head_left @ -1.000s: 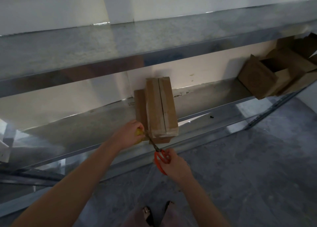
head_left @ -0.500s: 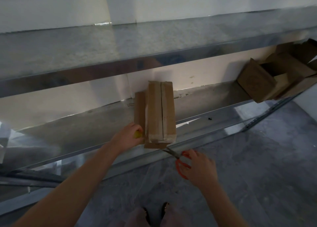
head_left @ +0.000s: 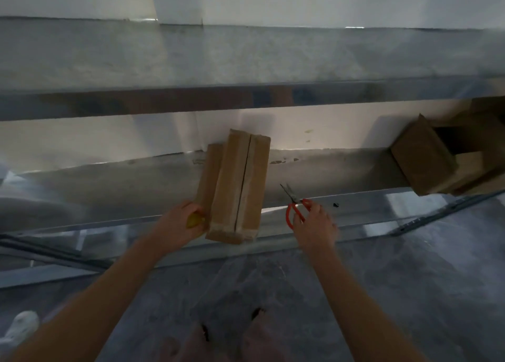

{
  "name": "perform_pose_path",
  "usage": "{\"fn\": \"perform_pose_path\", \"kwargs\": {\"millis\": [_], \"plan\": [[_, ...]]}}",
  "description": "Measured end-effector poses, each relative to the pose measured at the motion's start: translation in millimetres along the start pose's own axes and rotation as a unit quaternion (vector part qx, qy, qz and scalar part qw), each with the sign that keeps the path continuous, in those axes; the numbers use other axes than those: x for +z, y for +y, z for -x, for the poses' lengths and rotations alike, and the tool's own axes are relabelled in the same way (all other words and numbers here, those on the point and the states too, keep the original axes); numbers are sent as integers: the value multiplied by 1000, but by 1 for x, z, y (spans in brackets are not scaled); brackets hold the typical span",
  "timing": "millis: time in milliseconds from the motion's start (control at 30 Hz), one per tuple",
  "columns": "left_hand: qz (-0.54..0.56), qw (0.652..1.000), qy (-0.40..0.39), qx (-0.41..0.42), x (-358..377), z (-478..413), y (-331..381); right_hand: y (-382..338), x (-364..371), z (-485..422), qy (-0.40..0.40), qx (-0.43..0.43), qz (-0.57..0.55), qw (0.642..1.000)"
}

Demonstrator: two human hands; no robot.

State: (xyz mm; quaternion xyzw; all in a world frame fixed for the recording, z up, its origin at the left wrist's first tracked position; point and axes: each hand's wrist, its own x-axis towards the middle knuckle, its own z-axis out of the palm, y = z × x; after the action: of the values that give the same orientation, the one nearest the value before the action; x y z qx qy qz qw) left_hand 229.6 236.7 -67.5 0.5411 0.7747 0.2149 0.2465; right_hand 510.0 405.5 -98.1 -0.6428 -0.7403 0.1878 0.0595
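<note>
A taped brown cardboard box (head_left: 240, 186) lies on the lower metal shelf (head_left: 131, 189), its near end over the shelf's front edge. A thinner cardboard piece (head_left: 210, 170) leans against its left side. My left hand (head_left: 180, 225) holds a small yellow object (head_left: 194, 220) against the box's lower left corner. To the right of the box, my right hand (head_left: 314, 225) holds the red-handled scissors (head_left: 296, 206) by the handles, blades pointing up and left over the shelf edge.
An upper metal shelf (head_left: 246, 61) spans the view above. Opened cardboard boxes (head_left: 442, 156) sit at the right end of the lower shelf. A small dark bit (head_left: 336, 204) lies on the shelf edge. Grey floor and my feet (head_left: 232, 339) are below.
My right hand has carried the scissors away from the box's near end to the right and up to the shelf edge. My left hand stays at the box's corner.
</note>
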Motion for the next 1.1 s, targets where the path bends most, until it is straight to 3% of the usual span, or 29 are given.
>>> {"fn": "perform_pose_path", "kwargs": {"millis": [267, 600, 833, 967, 1100], "plan": [[-14, 998, 39, -48, 6, 12, 12, 11, 8, -92, -26, -41, 78, 996], [-34, 996, 31, -79, 5, 10, 20, 22, 18, -109, -65, -88, 113, 988], [-45, 998, -20, -46, -6, 4, 16, 12, 3, -13, 25, -186, 50, 981], [-44, 998, -55, 3, -17, 3, 7, -14, 13, 85, 83, -183, -61, 978], [-63, 993, -97, 38, -26, 2, 0, -59, 38, 157, 75, -155, -144, 975]]}}
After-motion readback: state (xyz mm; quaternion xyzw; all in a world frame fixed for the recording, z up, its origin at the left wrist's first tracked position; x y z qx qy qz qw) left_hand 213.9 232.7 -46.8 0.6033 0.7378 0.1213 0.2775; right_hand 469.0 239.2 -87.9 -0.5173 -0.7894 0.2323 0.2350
